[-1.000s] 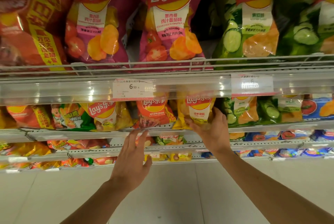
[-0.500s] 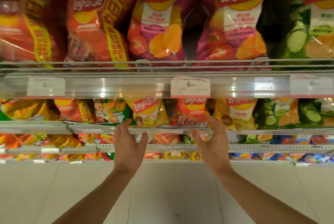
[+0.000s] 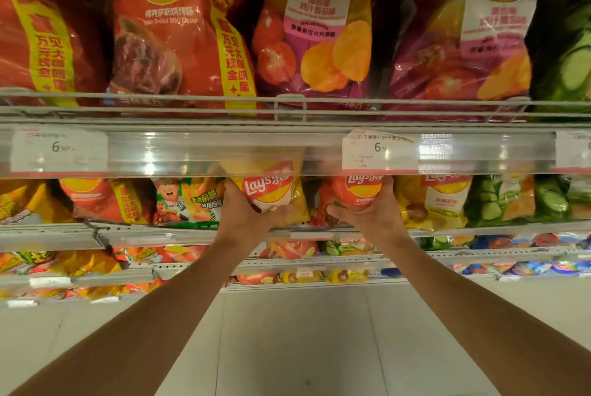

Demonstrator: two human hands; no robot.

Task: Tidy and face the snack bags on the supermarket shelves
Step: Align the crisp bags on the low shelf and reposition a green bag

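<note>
At centre left of the frame, the left hand grips a glossy yellow Lay's crisp bag, fingers curled round its left edge and thumb across its lower front. The bag tilts, its top hidden behind the clear plastic price rail of the shelf above. Just right of it, the right hand holds a shiny orange-red Lay's crisp bag, standing on the same second shelf, from below and the right side.

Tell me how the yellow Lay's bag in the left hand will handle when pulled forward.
The yellow Lay's bag looks puffed, so probably light and crushable. Its glossy film may slip in the left hand. It already leans, so it could flop over.
</note>
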